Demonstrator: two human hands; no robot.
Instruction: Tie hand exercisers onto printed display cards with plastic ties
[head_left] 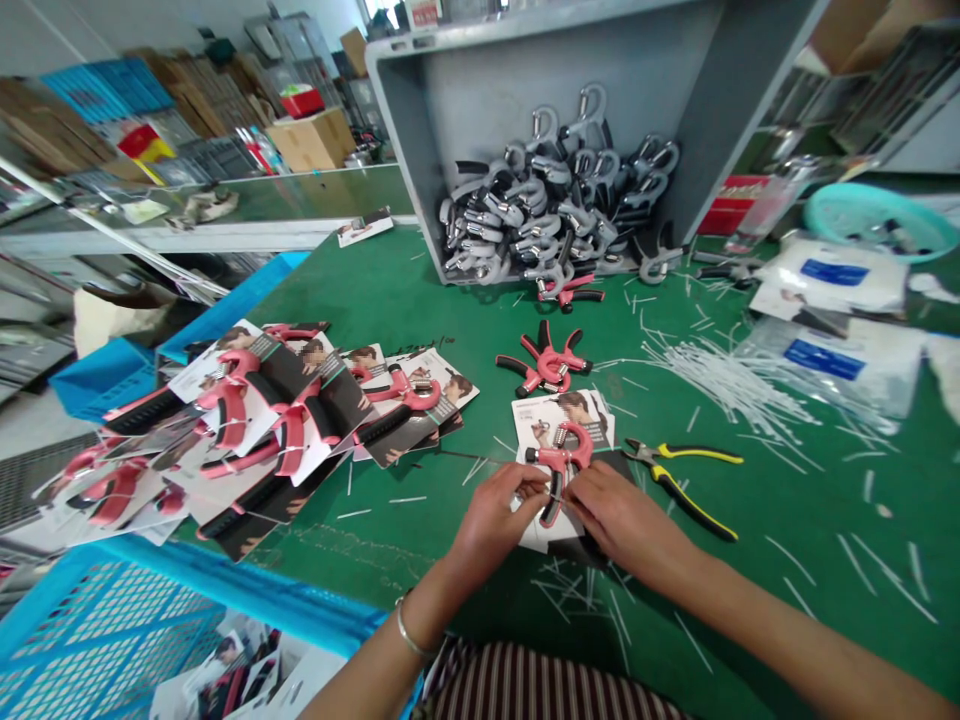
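Head view: at the left of the green table (352, 285) lies a heap of cards (247, 420) bearing pink grips. Next, the left hand (491, 510) has its fingertips closed on the lower handle of a pink hand grip (579, 443), which lies on a printed card (526, 412) in front of the person. Loose pink grips (553, 368) lie just beyond. From the other side, the right hand (619, 508) closes on the same handle; whether a tie is pinched there is too small to tell. Further right lie pliers (686, 503), then a spread of white ties (724, 385). The step seems to be fastening grip to card; the next move calls for keeping both aligned while the fingertips work.
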